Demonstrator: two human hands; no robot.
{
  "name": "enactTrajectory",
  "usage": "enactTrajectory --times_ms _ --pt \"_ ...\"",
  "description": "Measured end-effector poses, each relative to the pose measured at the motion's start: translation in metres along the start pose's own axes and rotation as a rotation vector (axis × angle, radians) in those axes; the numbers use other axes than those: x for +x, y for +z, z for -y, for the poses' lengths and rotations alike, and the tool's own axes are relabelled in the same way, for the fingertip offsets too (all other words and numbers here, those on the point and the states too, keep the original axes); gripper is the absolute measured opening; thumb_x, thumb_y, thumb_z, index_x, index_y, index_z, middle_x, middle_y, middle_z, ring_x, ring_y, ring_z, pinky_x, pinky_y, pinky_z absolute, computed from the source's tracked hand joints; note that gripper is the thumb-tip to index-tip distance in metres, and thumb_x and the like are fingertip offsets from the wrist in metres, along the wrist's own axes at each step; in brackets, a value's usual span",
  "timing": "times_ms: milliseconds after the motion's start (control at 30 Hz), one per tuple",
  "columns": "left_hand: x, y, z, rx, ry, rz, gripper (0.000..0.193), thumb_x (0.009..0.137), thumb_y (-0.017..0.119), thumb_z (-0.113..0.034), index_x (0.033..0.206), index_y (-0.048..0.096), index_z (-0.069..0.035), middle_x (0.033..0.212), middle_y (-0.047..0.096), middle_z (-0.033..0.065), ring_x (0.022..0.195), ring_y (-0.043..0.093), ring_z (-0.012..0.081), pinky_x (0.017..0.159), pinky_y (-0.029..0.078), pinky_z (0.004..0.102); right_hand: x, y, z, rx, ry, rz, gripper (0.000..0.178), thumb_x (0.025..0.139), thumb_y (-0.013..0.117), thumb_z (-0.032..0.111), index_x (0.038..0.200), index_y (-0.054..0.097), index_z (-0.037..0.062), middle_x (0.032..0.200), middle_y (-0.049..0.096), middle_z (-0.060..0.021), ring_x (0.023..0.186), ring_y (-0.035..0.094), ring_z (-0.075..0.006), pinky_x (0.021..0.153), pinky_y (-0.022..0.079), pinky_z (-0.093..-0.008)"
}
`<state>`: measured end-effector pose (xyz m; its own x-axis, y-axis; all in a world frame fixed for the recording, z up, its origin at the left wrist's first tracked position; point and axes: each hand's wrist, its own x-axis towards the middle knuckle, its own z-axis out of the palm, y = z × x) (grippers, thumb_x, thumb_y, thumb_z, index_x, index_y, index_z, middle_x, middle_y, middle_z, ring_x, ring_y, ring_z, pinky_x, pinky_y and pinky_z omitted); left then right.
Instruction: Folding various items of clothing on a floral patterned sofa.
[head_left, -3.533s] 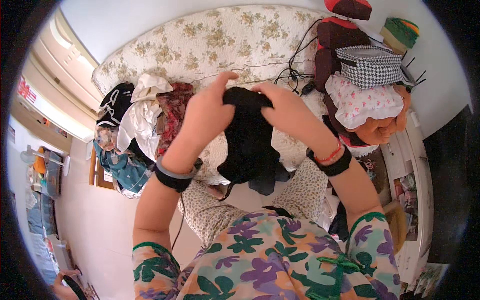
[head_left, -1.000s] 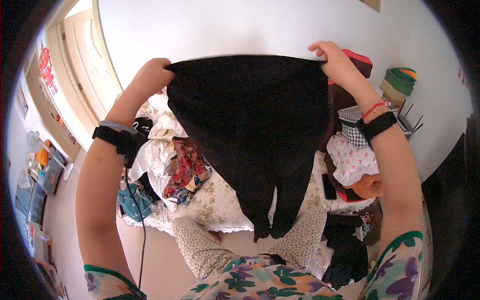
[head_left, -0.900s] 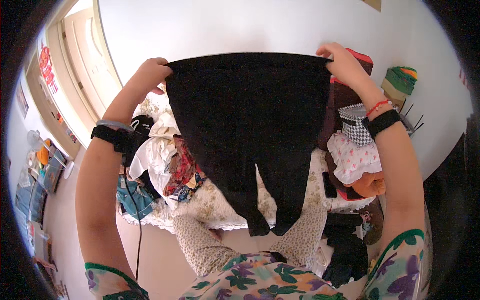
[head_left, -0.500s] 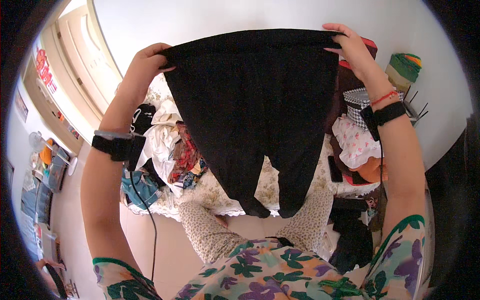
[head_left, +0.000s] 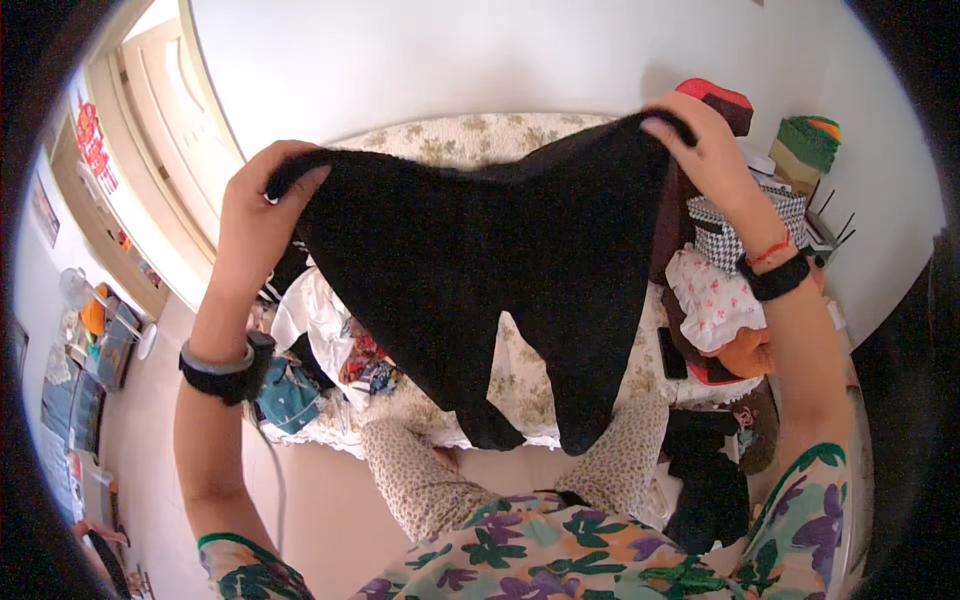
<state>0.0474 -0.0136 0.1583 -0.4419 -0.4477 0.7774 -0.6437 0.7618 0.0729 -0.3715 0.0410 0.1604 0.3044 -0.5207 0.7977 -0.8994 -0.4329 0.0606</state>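
Note:
A pair of black pants [head_left: 490, 260] hangs spread between my two hands, its waistband at the top and sagging in the middle. Thumb and fingers of my left hand [head_left: 262, 205] are closed round the left end of the waistband. At the right end, my right hand [head_left: 705, 150] grips the other corner, thumb toward me. Both legs dangle side by side with a gap between them, their lower ends near my knees. Part of the sofa behind is hidden by the cloth.
Behind the pants stands a sofa with a floral cover [head_left: 440, 135]. Crumpled clothes [head_left: 320, 325] lie on its left part. To the right are a black phone [head_left: 672, 353], a white ruffled cloth [head_left: 712, 300] and a houndstooth box [head_left: 715, 235]. Black cloth [head_left: 705, 490] lies low at the right.
Both hands have come lower, and my left hand has moved outward to the left. The waistband, stretched taut before, now dips in the middle, uncovering the sofa's back.

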Motion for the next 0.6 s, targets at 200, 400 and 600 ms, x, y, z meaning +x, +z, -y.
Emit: enactTrajectory --times_ms 200,400,600 --pt "-0.006 0.065 0.053 -1.036 -0.877 0.376 0.028 0.087 0.059 -0.020 0.104 0.060 0.002 0.098 0.065 0.0081 0.084 0.062 0.0172 0.080 0.048 0.0307 -0.006 0.057 -0.025 0.440 0.796 0.354 0.052 0.082 0.064 0.037 0.111 0.056 -0.0057 0.098 0.063 -0.0077 0.085 0.057 -0.0144 0.070 0.045 -0.0287" --pt "-0.053 0.125 0.081 -1.105 -1.067 0.437 0.033 0.086 0.061 -0.026 0.103 0.059 0.003 0.095 0.064 0.0106 0.082 0.061 0.0195 0.073 0.048 0.0317 -0.053 0.121 -0.001 0.837 1.124 0.330 0.040 0.084 0.057 0.032 0.088 0.061 -0.0082 0.077 0.064 -0.0137 0.072 0.061 -0.0228 0.066 0.046 -0.0340" --pt "0.005 0.117 -0.016 -1.378 -1.023 0.315 0.036 0.092 0.052 -0.032 0.107 0.057 0.000 0.099 0.064 0.0091 0.086 0.061 0.0202 0.076 0.049 0.0333 -0.007 0.121 0.052 0.716 0.746 0.123 0.030 0.088 0.057 0.026 0.092 0.061 -0.0034 0.076 0.062 -0.0045 0.072 0.057 -0.0113 0.063 0.043 -0.0282"
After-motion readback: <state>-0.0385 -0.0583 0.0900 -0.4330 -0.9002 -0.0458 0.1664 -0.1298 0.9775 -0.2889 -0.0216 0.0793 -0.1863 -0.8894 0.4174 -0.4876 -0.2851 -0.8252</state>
